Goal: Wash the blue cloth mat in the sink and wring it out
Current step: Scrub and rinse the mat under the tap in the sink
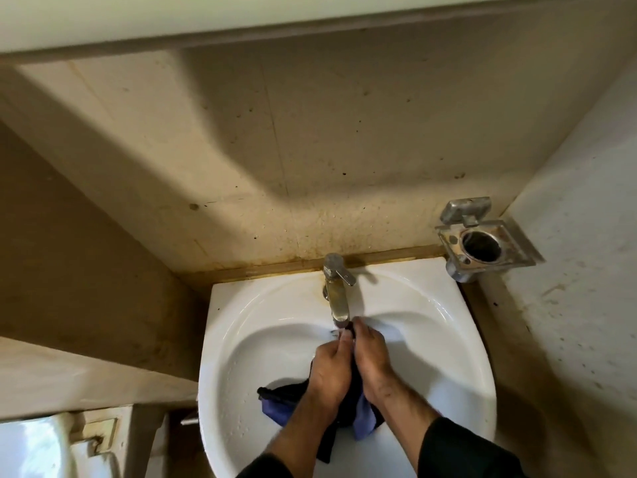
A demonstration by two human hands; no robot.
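Note:
The blue cloth mat [363,417], wet and dark with lighter blue folds, hangs bunched in the white sink [262,346]. My left hand [329,369] and my right hand [370,357] sit side by side, both closed on the upper end of the mat. Their fingertips hold that end right under the spout of the metal tap [336,291]. The rest of the mat trails down below my wrists into the basin. I cannot tell whether water is running.
A metal holder [482,243] with a round hole is fixed to the wall at the right of the sink. Stained beige walls close in at the back and left. A white fixture [38,446] sits at the lower left.

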